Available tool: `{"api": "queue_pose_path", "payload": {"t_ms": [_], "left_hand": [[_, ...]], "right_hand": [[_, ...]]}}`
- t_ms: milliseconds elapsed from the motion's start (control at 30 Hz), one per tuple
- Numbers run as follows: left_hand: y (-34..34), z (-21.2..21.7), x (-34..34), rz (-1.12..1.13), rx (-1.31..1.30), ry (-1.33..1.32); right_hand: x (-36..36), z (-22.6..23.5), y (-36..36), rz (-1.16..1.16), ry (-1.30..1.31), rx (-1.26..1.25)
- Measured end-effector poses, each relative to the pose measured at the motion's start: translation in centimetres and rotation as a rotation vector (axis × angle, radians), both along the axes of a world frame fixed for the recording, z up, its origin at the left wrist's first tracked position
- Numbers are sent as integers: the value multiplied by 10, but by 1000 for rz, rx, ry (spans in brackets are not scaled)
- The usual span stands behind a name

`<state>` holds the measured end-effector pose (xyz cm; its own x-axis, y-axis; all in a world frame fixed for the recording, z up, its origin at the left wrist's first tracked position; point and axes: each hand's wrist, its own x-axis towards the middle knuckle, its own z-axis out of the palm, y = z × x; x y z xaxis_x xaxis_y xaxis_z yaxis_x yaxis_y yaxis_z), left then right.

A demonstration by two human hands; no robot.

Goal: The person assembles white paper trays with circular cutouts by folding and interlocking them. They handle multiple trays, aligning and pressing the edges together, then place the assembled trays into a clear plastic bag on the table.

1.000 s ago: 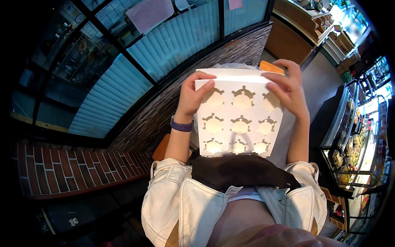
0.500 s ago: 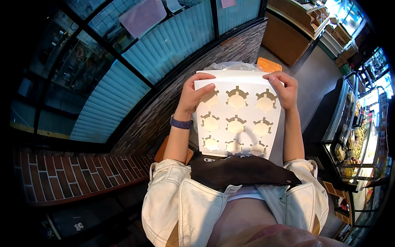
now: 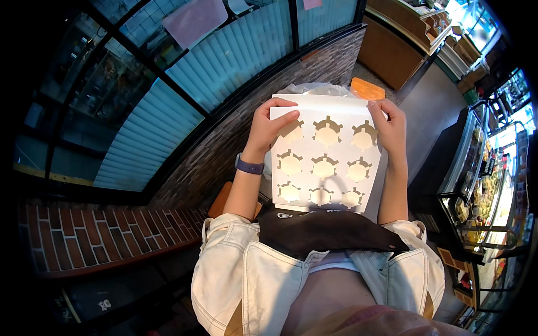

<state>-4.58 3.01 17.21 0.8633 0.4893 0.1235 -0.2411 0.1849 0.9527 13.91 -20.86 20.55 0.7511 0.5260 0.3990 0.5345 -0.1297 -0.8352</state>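
Observation:
In front of my chest is a white cardboard insert with rows of round, notched cut-outs. A pale surface shows through the holes, and the insert casts shadows on it. My left hand grips the far left corner, thumb on top and fingers curled over the edge. At the far right corner my right hand pinches the edge the same way, its fingertips partly hidden. A dark wristband circles my left wrist. The near edge of the insert meets my dark apron.
Behind the insert lie clear plastic wrapping and an orange chair back. A stone-clad wall with windows runs along the left, above a brick-patterned ledge. On the right stands a glass display case. A wooden counter is farther back.
The insert and both hands have shifted very slightly to the right. My left thumb still lies on top, and both hands keep their hold on the far corners.

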Motion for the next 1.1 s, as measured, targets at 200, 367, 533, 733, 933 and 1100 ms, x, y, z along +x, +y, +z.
{"api": "queue_pose_path", "payload": {"t_ms": [200, 367, 533, 733, 933, 1100], "left_hand": [[2, -3, -4, 35, -52, -8], [5, -8, -1, 8, -45, -35], [6, -7, -4, 7, -64, -22], [-1, -1, -4, 22, -55, -106], [-6, 8, -11, 3, -166, -176], [2, -3, -11, 48, -23, -83]], "right_hand": [[-7, 14, -10, 262, 309, 207], [14, -3, -12, 283, 242, 145], [13, -4, -11, 329, 212, 165], [-1, -11, -1, 395, 217, 279], [3, -24, -3, 406, 344, 249], [-2, -21, 0, 395, 331, 329]]}}
